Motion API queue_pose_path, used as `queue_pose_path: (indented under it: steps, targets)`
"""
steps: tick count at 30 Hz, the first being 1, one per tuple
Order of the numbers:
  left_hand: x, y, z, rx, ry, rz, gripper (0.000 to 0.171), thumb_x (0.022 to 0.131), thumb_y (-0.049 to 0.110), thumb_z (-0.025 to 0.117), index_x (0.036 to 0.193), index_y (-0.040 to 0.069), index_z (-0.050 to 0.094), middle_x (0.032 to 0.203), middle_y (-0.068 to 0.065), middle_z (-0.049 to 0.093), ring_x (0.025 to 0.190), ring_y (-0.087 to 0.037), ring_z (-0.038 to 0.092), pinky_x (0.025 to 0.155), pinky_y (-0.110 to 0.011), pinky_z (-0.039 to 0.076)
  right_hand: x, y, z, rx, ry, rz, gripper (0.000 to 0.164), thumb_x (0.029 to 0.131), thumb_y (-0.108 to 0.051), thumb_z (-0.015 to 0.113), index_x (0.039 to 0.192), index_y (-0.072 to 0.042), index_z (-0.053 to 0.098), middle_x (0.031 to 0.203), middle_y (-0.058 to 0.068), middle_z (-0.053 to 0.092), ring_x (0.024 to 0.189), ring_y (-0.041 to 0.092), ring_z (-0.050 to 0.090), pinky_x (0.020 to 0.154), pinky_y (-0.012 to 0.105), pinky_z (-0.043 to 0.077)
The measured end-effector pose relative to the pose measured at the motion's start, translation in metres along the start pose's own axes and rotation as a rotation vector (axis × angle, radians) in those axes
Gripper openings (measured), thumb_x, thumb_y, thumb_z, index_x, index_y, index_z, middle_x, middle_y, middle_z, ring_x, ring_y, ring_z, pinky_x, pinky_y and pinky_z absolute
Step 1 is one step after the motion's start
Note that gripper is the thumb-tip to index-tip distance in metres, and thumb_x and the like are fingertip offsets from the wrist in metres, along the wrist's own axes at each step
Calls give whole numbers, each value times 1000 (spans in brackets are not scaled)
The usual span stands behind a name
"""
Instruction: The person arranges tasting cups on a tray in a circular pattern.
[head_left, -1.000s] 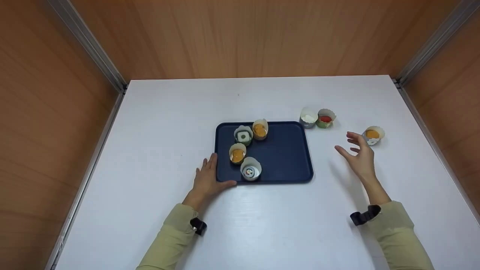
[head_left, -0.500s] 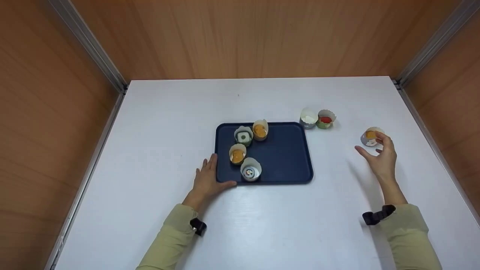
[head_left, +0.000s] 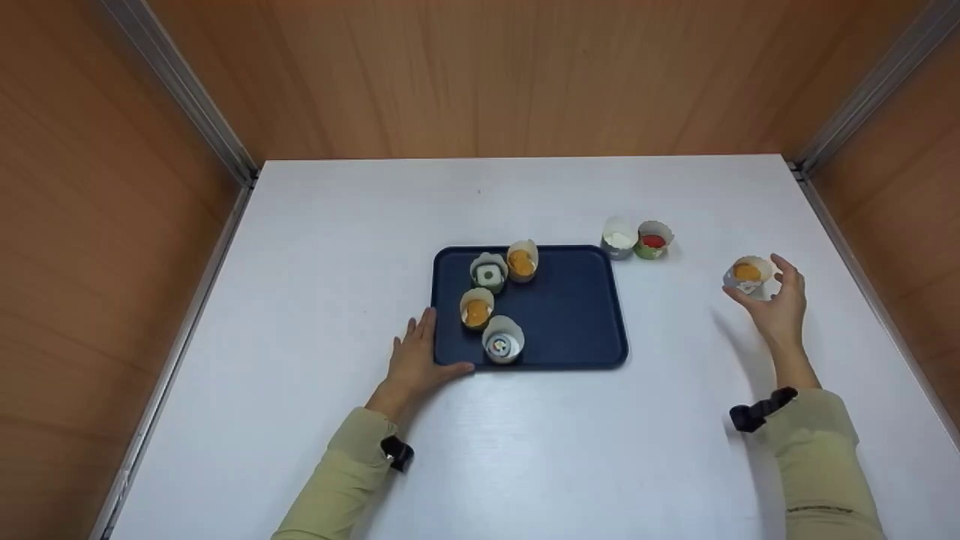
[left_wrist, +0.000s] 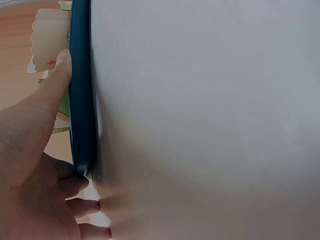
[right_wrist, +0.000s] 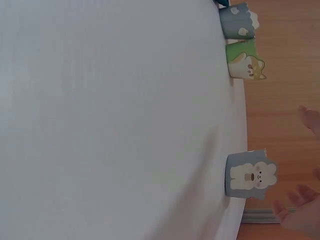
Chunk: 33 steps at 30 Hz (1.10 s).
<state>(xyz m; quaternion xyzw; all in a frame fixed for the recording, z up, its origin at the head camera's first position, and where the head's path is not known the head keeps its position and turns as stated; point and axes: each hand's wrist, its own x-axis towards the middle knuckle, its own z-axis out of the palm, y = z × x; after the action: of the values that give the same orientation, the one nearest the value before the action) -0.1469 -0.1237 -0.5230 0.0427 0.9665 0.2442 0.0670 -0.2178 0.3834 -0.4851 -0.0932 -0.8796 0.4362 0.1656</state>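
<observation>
My left hand (head_left: 414,360) rests at the near left corner of a dark blue tray (head_left: 574,330), its thumb along the front rim and fingers against the left side. In the left wrist view the thumb touches the tray's rim (left_wrist: 82,100). My right hand (head_left: 780,307) is spread above a paper baking cup (head_left: 742,283) holding something orange. The right wrist view shows this cup (right_wrist: 249,175) as blue-grey with a white bear, apart from the fingers (right_wrist: 300,197). On the tray's left half stand a green-and-white-filled cup (head_left: 489,272), two orange-filled cups (head_left: 523,262) and a white cup (head_left: 502,341).
Just off the tray's far right corner stand a grey-blue cup (head_left: 619,240) with white contents and a green cup (head_left: 654,241) with something red. Wooden panels (head_left: 495,75) enclose the white table (head_left: 360,210) at the back and both sides.
My right hand has moved right and forward, and its thumb and fingers now stand around the orange-filled cup at the right. My left hand and the tray have stayed put.
</observation>
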Motion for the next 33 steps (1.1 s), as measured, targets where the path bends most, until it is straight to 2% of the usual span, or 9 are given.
queue_pose_path:
  steps: [14, 23, 33]
  targets:
    - [-1, 1, 1, -7, 1, 2, 115, 62, 66, 63, 143, 4, 10, 146, -12, 15, 131, -35, 12, 101, -55, 14, 32, 22, -2, 7, -91, 228, 91, 72, -30, 72, 141, -9, 16, 142, 18, 16, 128, 32, 15, 104, 43, 19]
    - [-1, 0, 1, -27, 6, 5, 115, 62, 66, 63, 142, 4, 9, 146, -13, 15, 131, -35, 12, 101, -55, 13, 39, 23, -1, -25, -187, 253, 97, 75, -33, 70, 143, -9, 5, 143, 21, 8, 130, 36, 10, 104, 46, 16]
    - [-1, 1, 0, 3, 10, 7, 114, 63, 65, 64, 142, 3, 11, 145, -14, 18, 131, -36, 13, 100, -57, 16, 44, 29, 4, -61, -245, 256, 101, 74, -36, 69, 143, -6, 1, 142, 25, 7, 127, 41, 15, 103, 47, 18]
